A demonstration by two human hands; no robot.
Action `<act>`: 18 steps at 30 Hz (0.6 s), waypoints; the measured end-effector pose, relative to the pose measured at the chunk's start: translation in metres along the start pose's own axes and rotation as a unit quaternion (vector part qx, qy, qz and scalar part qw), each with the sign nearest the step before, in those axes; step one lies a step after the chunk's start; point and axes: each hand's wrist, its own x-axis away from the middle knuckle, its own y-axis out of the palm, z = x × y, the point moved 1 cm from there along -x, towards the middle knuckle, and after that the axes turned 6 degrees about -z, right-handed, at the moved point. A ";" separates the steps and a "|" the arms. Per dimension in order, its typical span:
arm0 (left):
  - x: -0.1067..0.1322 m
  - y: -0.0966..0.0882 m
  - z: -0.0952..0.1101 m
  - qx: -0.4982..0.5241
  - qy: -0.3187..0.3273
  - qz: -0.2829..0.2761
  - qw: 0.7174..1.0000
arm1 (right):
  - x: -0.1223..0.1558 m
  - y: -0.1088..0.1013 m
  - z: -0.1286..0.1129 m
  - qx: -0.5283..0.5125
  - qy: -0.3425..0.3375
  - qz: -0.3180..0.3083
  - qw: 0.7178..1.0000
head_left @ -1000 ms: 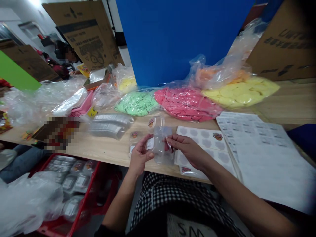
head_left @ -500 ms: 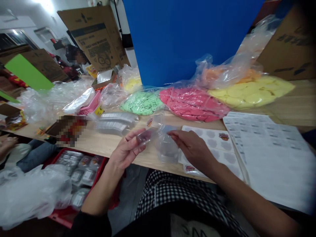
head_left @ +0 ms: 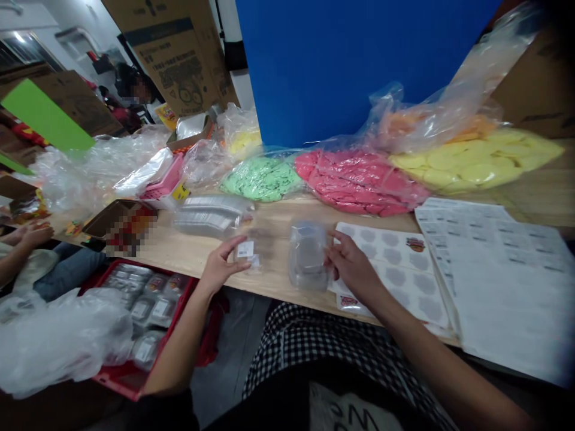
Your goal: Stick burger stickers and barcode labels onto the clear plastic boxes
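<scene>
My left hand (head_left: 223, 266) is closed on the near-left edge of a clear plastic box (head_left: 258, 239), which carries a white label. This box is low over the wooden table; whether it touches the top I cannot tell. To its right lies a clear plastic container (head_left: 308, 254), perhaps several nested together. My right hand (head_left: 353, 263) has its fingers bent and pinched at the container's right edge. Just beyond that hand is a sticker sheet (head_left: 390, 242) with a few printed stickers left among grey blanks. A long stack of clear plastic lids or trays (head_left: 211, 215) lies behind my left hand.
Bags of green (head_left: 263, 179), red (head_left: 359, 182) and yellow pieces (head_left: 476, 161) line the back, before a blue panel (head_left: 359, 66). Printed label sheets (head_left: 503, 287) cover the right. A red crate (head_left: 179, 311) of packed boxes sits low left. Another person's hand (head_left: 36, 233) is far left.
My left hand has lowered and turned the box, so its white label now shows instead of the sticker. My right hand has opened slightly and settled at the container's right edge.
</scene>
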 end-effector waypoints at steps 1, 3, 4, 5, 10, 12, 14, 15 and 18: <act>-0.001 0.005 -0.017 -0.031 -0.008 -0.009 0.999 | 0.000 0.004 0.003 0.042 0.009 0.000 0.999; -0.001 0.012 -0.044 -0.074 -0.007 -0.032 0.997 | 0.001 0.008 0.004 0.147 0.032 0.006 0.989; -0.001 0.014 -0.053 -0.087 0.002 -0.043 0.995 | 0.002 0.008 0.003 0.193 0.044 0.007 0.980; -0.001 0.014 -0.059 -0.099 0.013 -0.054 0.994 | 0.003 0.008 0.001 0.228 0.057 0.006 0.972; -0.002 0.012 -0.062 -0.171 0.069 -0.075 0.980 | 0.005 0.008 -0.001 0.299 0.079 -0.022 0.951; -0.004 0.015 -0.055 -0.209 0.092 -0.051 0.972 | 0.005 0.009 0.001 0.305 0.079 -0.033 0.949; -0.007 0.025 -0.041 -0.236 0.138 -0.020 0.962 | 0.005 0.007 0.003 0.301 0.073 -0.042 0.950; -0.007 0.032 -0.032 -0.242 0.171 -0.011 0.955 | 0.006 0.004 0.004 0.297 0.065 -0.041 0.952; -0.007 0.064 0.003 -0.243 0.274 -0.010 0.930 | 0.005 -0.020 0.010 0.281 0.033 0.003 0.959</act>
